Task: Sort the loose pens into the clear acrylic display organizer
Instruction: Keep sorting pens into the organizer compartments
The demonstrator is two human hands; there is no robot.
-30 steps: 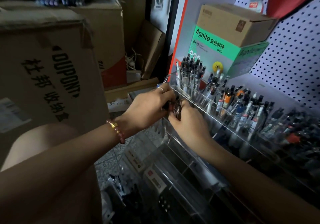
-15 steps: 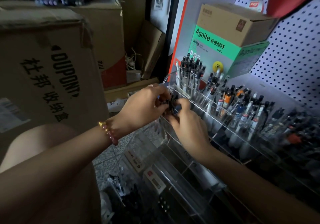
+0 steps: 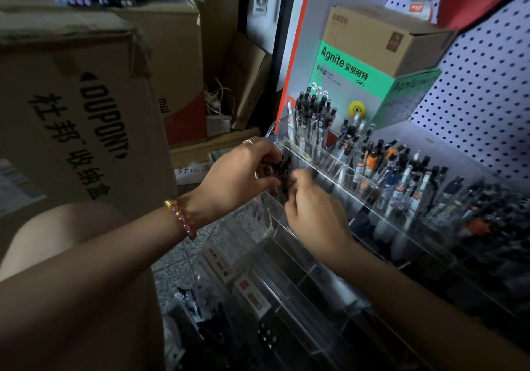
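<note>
A clear acrylic tiered organizer [image 3: 324, 259] stands in front of me, its upper rows full of upright pens [image 3: 312, 118]. At its left end, my left hand [image 3: 241, 175] grips a bunch of dark pens [image 3: 282, 167] over a front compartment. My right hand [image 3: 312, 213] sits just right of the bunch, its curled fingertips pinching the same pens. The lower ends of the pens are hidden behind my fingers and the acrylic wall.
A big DUPONT cardboard box [image 3: 80, 112] stands close on the left. A green Agnite box [image 3: 370, 89] with a brown carton [image 3: 384, 35] on top sits behind the organizer, against a white pegboard [image 3: 481, 89]. Lower acrylic trays [image 3: 258, 293] lie below my arms.
Both hands have shifted slightly up and left with the pen bunch. The left thumb now wraps under the bunch and the right fingers have closed in on it.
</note>
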